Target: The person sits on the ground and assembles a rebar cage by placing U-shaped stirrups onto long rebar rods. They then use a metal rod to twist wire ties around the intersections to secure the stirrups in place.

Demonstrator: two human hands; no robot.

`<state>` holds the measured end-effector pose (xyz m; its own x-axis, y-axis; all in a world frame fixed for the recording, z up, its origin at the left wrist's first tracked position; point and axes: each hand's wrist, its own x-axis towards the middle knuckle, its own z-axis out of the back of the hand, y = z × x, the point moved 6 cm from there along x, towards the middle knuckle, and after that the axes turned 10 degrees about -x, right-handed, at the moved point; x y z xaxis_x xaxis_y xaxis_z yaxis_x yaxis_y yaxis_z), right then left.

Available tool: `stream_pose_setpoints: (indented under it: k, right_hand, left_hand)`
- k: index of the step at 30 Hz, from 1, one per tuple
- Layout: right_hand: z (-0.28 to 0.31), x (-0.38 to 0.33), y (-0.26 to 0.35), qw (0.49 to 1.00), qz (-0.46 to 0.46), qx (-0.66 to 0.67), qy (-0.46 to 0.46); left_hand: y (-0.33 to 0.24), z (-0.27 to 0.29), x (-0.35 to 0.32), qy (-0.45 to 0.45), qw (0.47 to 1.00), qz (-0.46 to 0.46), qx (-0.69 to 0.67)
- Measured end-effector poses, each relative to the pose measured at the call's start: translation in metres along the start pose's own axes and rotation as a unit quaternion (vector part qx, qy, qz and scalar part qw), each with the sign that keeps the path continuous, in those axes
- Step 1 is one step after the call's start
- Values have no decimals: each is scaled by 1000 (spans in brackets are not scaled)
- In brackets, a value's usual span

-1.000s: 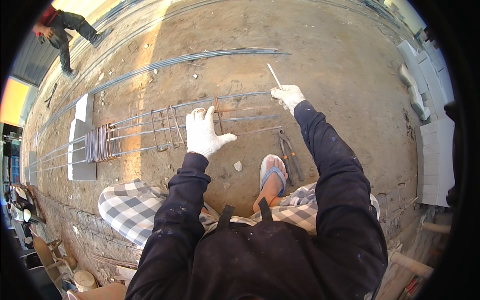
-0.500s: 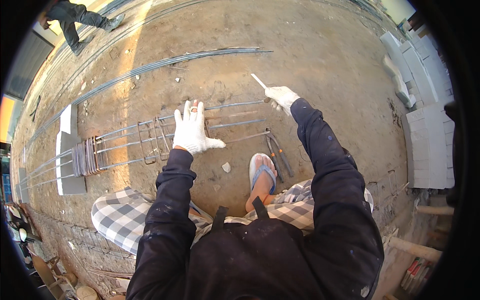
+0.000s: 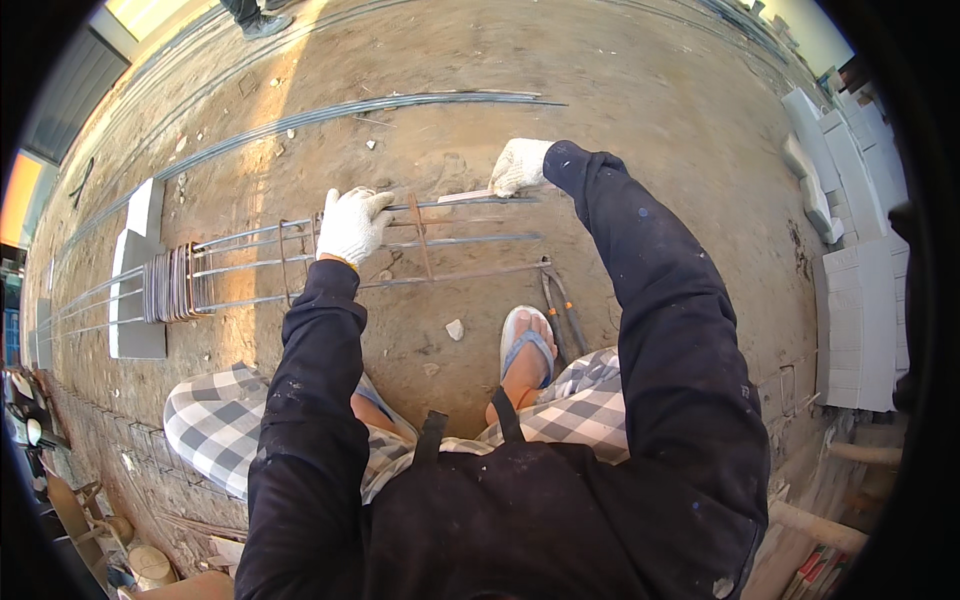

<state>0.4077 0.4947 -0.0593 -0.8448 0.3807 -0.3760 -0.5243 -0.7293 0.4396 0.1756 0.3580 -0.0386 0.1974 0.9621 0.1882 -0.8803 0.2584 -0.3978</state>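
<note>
The dirt ground [image 3: 620,90] was bare and uneven, and on it a cage of long steel bars [image 3: 450,243] was laid crosswise before the crouched person, its left end resting across pale concrete blocks [image 3: 135,290] where a bunch of square stirrups [image 3: 178,283] was crowded. A separate bundle of bars [image 3: 360,108] lay well apart, farther out. The gloved left hand [image 3: 352,224] was closed over the top bar beside a loose stirrup [image 3: 418,235], gripping it. The gloved right hand [image 3: 520,165] was curled around a pale, flat stick [image 3: 462,196] pressed along the same bar. Pliers [image 3: 560,308] lay just beside the sandalled foot [image 3: 527,350]. Judged from this, the unsupported right end could sag or roll if weight were put on it, the untied stirrup could be knocked askew, and the nearly bare toes could be struck by a slipping bar.
</note>
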Motion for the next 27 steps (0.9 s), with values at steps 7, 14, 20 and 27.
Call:
stream_pose_setpoints:
  k: [7,14,20,27]
  right_hand:
    - [-20,-2,-4,929,-133,332,93]
    - [-14,-11,6,937,-135,317,66]
    - [-18,-6,5,938,-130,314,59]
    - [-18,-3,10,960,-96,257,46]
  left_hand:
    - [1,1,5,8,994,-11,-109]
    - [-6,5,6,-24,986,3,-165]
    - [-7,5,3,-19,985,11,-170]
    - [-11,3,3,-20,985,-3,-169]
